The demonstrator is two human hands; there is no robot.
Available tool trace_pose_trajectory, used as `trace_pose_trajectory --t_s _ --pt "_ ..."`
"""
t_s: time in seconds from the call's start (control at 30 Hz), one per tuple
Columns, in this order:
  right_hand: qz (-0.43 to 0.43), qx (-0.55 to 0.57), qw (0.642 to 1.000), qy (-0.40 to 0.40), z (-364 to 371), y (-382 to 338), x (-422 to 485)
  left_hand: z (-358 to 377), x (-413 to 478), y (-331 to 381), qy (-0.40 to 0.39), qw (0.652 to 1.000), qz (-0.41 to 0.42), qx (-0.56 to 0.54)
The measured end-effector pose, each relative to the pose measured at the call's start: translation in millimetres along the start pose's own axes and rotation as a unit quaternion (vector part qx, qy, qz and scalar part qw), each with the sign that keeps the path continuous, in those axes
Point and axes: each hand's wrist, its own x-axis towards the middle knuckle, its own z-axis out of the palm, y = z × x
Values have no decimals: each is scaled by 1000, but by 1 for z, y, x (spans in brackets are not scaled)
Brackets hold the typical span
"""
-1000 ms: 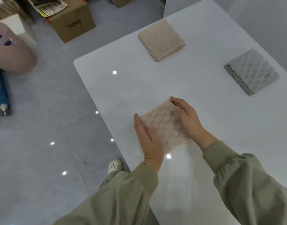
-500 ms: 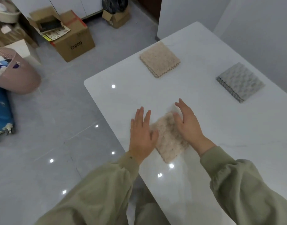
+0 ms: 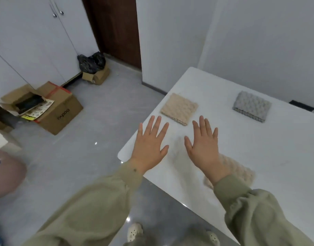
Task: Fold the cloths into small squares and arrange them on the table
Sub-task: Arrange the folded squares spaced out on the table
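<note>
Three folded cloths lay on the counter (image 3: 259,148): a beige cloth (image 3: 179,108) at the far side, a grey cloth (image 3: 251,108) well to its right, and a near cloth (image 3: 239,172) towards the front edge, partly hidden under the right sleeve (image 3: 230,187). Both hands were empty, fingers straight and spread. The left hand (image 3: 150,148) hung over the counter's corner and the right hand (image 3: 204,148) over bare surface between the beige cloth and the near cloth, neither one on any cloth (blur made contact with the counter itself impossible to judge).

The step looked like leaving the near cloth where it was set. To do that well, the right arm would best rise clear before swinging aside, since the sleeve hung close over the square and could drag its top layer open. Whether its edges lined up with the other two could not be told; a light press with flat palms would square it, keeping it well apart from them.
</note>
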Motion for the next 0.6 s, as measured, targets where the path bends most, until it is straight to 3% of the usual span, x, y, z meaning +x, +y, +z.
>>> trace_pose_trajectory --t_s 0.17,0.4,0.5,0.6 --pt "70 9 997 10 0 -39 10 -16 27 -44 -13 998 58 -22" --pt "137 31 989 44 13 -28 45 -1 94 -54 -10 988 138 -63" --pt "162 87 982 40 34 -19 72 18 125 -59 -38 980 130 -146" --pt "194 221 956 12 55 -13 92 43 149 -68 -97 939 36 -327"
